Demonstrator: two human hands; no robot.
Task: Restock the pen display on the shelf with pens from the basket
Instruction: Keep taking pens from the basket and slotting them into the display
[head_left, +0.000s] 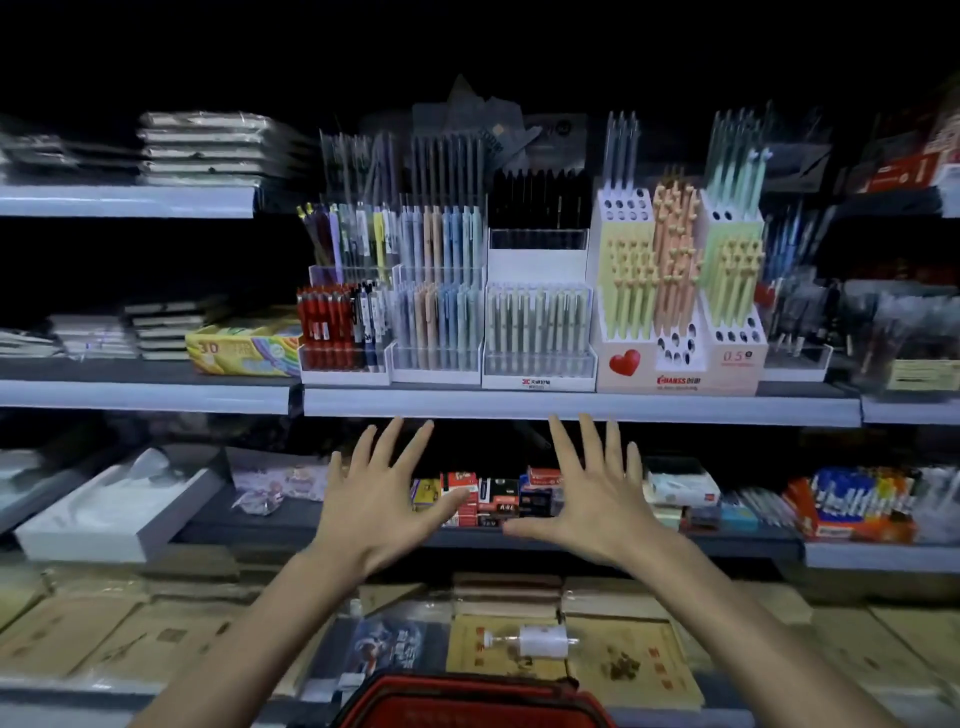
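Both hands hold nothing. The left hand (384, 499) and right hand (587, 499) hang palm-down at centre frame, fingers (387, 441) spread wide and straight, their tips just under the front edge of the shelf (571, 406).

The pen display (537, 332) stands on that shelf directly above the fingertips, its pens upright and leaning slightly back in tiered racks. The red basket (467, 699) lies the opposite way, at the bottom centre of the frame between the two forearms. Only its rim shows, so the pens inside and the way they lie cannot be made out. It sits about midway between the hands, so neither is clearly nearer. The coming move is likely a reach down and back toward it.

Open holes in the pink-and-white stand (675, 371), at its top left and along its lower centre and right, look like the slots to fill.

That stand carries a red heart, "0.5" on its right, and red lettering that seems to read "HANSS", partly blurred. The multicoloured box (244, 348) at left centre shows "30". The white rack's label is too small to read.
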